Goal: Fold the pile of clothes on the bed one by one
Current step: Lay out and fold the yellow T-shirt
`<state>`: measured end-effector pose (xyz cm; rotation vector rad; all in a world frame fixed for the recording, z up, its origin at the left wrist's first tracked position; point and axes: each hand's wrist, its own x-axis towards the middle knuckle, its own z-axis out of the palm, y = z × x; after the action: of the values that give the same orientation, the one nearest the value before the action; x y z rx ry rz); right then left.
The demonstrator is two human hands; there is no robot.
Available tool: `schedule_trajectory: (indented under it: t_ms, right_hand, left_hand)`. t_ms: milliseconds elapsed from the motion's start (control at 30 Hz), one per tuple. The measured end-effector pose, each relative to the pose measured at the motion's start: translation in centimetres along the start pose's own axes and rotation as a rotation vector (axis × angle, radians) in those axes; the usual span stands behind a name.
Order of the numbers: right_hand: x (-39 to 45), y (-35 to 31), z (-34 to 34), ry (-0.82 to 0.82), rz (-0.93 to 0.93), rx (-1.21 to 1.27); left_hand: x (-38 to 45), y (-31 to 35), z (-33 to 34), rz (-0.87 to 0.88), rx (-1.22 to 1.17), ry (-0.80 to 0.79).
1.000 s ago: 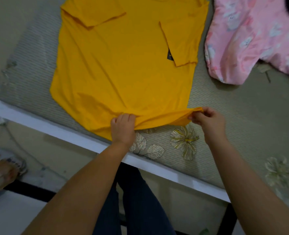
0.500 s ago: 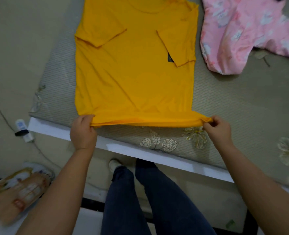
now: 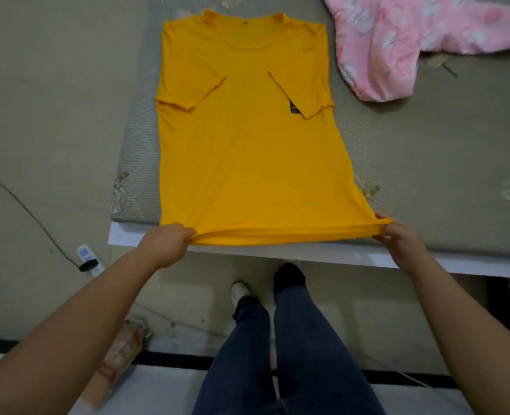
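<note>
With tee (image 3: 247,163) laid flat on bed (image 3: 427,181), collar far, hem at near edge: both sleeves folded in over chest. Left hand (image 3: 167,247) curled round hem's left corner, right hand (image 3: 403,241) pinching right corner, hem pulled taut between. Pink garment (image 3: 397,46) spread just right of tee, not touching. Legs in jeans (image 3: 277,348) below bed edge. Slipper (image 3: 119,354) on floor left.

Bright yellow short-sleeved cotton T-shirt (image 3: 247,163): spread flat on the bed, collar at far end, both sleeves folded inward over the body, bottom hem raised slightly at the near edge. Pink printed fleece garment (image 3: 397,43): unfolded, crumpled, beside it at far right.
</note>
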<state>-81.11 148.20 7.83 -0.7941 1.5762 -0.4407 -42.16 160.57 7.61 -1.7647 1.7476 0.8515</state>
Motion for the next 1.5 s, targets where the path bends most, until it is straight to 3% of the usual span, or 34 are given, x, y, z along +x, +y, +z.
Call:
schedule_trajectory:
  t_ms: [133,233,300,433,633,833,967,1200,1367,1500]
  right_hand:
    - [-2.8,2.1,2.4,0.061,0.027,-0.223]
    - [-3.9,2.8,3.4,0.104,-0.032,-0.332]
    - [-3.7,2.2,4.0,0.159,-0.064,-0.359]
    - [-1.4,-2.2,5.9,0.293,-0.182,-0.412]
    - [4.6,-10.5,8.9,0.453,-0.200,-0.628]
    - [12.4,-19.1,10.8,0.547,-0.206,-0.811]
    - [18.0,-23.0,11.6,0.512,-0.256,-0.949]
    - [25.5,-25.1,12.3,0.418,-0.238,-0.946]
    - [29.7,-25.6,12.5,0.395,-0.198,-0.918]
    - [32.9,-25.4,13.2,0.423,-0.123,-0.950]
  left_hand:
    - [-1.0,0.4,-0.3,0.010,0.147,-0.387]
    - [-1.8,0.2,-0.1,0.006,0.192,-0.493]
    - [-1.9,-0.9,-0.8,-0.068,0.136,-0.364]
    - [-0.8,-3.4,-4.6,-0.260,0.094,0.115]
    - [4.4,-5.9,-11.9,-0.430,0.081,0.320]
    - [11.0,-9.2,-18.3,-0.464,0.154,0.324]
    - [16.3,-11.7,-22.2,-0.459,0.118,0.329]
    - [24.5,-15.2,-26.8,-0.370,0.123,0.251]
    - [30.0,-17.3,-28.4,-0.184,0.190,0.102]
    - [35.0,-18.3,-29.0,-0.147,0.189,0.105]
